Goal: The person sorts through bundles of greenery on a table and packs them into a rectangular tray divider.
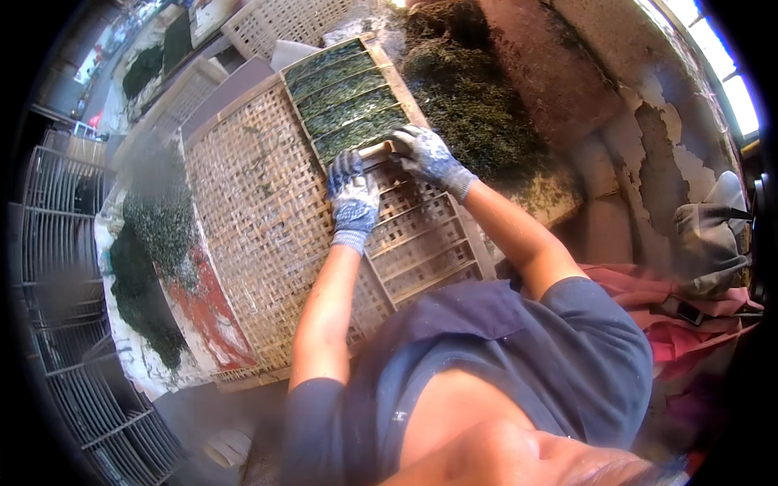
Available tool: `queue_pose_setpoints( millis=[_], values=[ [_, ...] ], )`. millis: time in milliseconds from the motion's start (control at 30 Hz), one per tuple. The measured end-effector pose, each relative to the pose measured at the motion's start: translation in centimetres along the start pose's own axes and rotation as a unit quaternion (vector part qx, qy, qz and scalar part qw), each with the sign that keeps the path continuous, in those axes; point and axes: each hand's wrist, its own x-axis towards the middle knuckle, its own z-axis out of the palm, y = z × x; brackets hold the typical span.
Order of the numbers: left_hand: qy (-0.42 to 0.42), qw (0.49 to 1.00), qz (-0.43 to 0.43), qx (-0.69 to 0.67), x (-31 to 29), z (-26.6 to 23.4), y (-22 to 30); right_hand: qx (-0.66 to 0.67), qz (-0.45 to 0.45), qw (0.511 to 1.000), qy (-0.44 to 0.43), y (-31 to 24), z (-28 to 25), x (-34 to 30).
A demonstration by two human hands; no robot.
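Observation:
A short pale wooden bar [375, 151] lies between my gloved hands, across a slatted wooden frame [391, 74]. My left hand [354, 201], in a white and blue work glove, closes over its left end by the frame's left rail. Fingers of my right hand [431, 156], gloved alike, curl round the right end; its underside is hidden. Above the bar, dark green shredded leafy material [344, 101] fills the frame's sections. Below it, woven bamboo shows between the slats. The frame rests on a wide woven bamboo mat [255, 211].
A large dark green heap [466, 105] lies right of the frame. More green material [142, 283] sits on white sheeting at the left, beside a reddish strip [209, 312]. Metal racks [65, 227] line the left side. Pink cloth [648, 300] and a peeling wall [664, 146] are at right.

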Motion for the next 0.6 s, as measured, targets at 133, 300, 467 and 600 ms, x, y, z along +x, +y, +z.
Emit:
queue_pose_setpoints(
  millis=[133,300,467,600],
  values=[
    [-0.031,0.999,-0.021,0.004,-1.2,-2.6,2.8,-0.131,0.243,0.957,0.086,10.0,-3.4,-8.3],
    [-0.056,0.997,-0.012,0.060,-2.2,-1.4,3.3,-0.070,0.481,0.872,-0.052,19.4,-5.2,-11.4],
    [-0.086,0.993,-0.022,0.071,-2.2,-1.9,3.4,-0.191,0.333,0.899,-0.212,17.2,-4.0,-7.9],
    [-0.089,0.994,-0.021,0.066,-1.8,-1.5,3.8,-0.129,0.392,0.897,-0.160,23.4,-4.5,-8.5]
  ],
)
